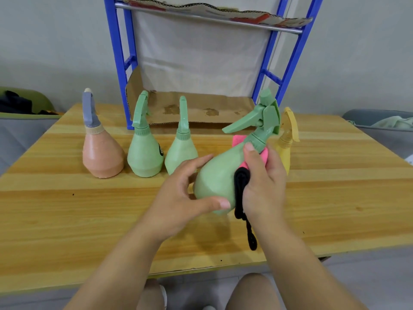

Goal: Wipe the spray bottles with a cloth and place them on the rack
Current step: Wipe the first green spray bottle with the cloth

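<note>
I hold a green spray bottle (pixel 220 175) tilted above the wooden table (pixel 67 209), nozzle pointing up and right. My left hand (pixel 181 198) grips its base, thumb across the bottom. My right hand (pixel 263 182) presses a pink and black cloth (pixel 240 182) against the bottle's body and neck, with a black strap hanging down. On the table behind stand an orange bottle with a grey trigger (pixel 101 153), two green bottles (pixel 144 153) (pixel 180 151) and a yellow bottle (pixel 285 146), partly hidden by my right hand.
A blue metal rack (pixel 120 63) stands at the table's far edge, its lower shelf lined with stained cardboard (pixel 196 108), another cardboard sheet on the shelf above. Grey bins sit beside the table at left and right. My knees show below the near edge.
</note>
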Action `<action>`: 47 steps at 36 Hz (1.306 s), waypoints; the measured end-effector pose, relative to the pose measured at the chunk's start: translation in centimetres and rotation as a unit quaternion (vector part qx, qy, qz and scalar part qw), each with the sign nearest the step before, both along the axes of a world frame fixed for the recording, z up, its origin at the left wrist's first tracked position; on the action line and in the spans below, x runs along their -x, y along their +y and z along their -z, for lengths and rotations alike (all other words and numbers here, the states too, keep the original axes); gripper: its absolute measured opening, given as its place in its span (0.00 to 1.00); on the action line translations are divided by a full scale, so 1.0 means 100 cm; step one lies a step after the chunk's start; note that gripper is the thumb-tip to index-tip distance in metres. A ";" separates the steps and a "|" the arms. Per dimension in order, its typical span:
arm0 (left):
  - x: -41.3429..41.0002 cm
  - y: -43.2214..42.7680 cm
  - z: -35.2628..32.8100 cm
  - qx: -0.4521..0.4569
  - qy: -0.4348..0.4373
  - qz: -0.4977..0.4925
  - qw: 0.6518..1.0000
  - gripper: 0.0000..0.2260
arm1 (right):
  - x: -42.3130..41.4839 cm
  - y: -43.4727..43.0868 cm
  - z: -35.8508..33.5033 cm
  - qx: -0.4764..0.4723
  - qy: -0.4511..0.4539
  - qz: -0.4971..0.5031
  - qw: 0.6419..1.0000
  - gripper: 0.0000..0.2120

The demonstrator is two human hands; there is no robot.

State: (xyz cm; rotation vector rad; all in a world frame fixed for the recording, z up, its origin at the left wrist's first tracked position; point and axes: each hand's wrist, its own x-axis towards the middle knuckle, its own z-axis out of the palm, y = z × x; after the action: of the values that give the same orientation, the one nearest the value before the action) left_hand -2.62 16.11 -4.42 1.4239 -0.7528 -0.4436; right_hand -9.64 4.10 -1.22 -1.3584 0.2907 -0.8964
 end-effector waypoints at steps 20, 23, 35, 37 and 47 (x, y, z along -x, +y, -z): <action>0.004 -0.003 -0.011 0.088 0.043 0.032 0.995 0.26 | 0.011 -0.009 -0.016 -0.078 -0.054 -0.074 0.993 0.06; 0.006 -0.007 -0.008 0.046 -0.027 -0.003 0.999 0.32 | 0.008 -0.006 -0.011 -0.011 -0.039 -0.016 0.999 0.10; 0.008 -0.002 -0.015 0.125 0.051 0.033 0.990 0.32 | 0.019 -0.014 -0.020 -0.017 -0.082 -0.174 0.981 0.15; 0.007 -0.002 -0.015 0.111 0.075 0.043 0.990 0.28 | 0.018 -0.015 -0.021 0.012 -0.072 -0.159 0.985 0.15; 0.004 -0.005 -0.010 0.012 0.000 0.030 0.999 0.37 | 0.011 -0.010 -0.007 0.128 -0.029 -0.068 0.989 0.12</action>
State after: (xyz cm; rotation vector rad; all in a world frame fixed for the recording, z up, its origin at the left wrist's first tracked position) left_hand -3.02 15.59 -3.40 1.3814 -0.8001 -0.4778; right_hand -10.79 3.07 -0.54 -1.5651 0.0385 -0.8785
